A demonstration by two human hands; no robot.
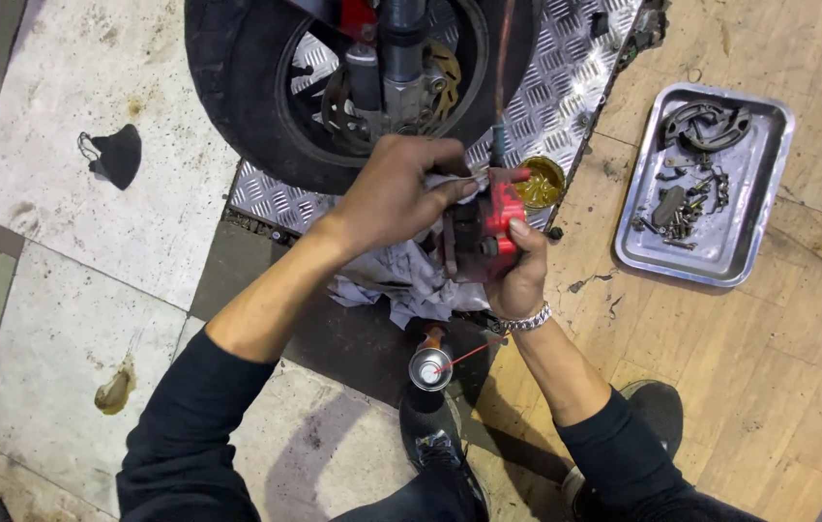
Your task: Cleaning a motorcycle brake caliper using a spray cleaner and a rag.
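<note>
Red brake caliper (488, 224) sits gripped in the right hand (519, 275), fingers wrapped around it to steady it just before the front wheel (247, 106). Left hand (394, 193) fingers pinch a white rag (401, 275) against it, wiping. A spray can (429, 367) stands below.

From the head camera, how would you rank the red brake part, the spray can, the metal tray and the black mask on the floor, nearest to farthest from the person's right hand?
1. Red brake part: held in the right hand.
2. Spray can: just below the hand, on the floor.
3. Metal tray: off to the right, on the wooden boards.
4. Black mask: far left, on the tiles.
</note>
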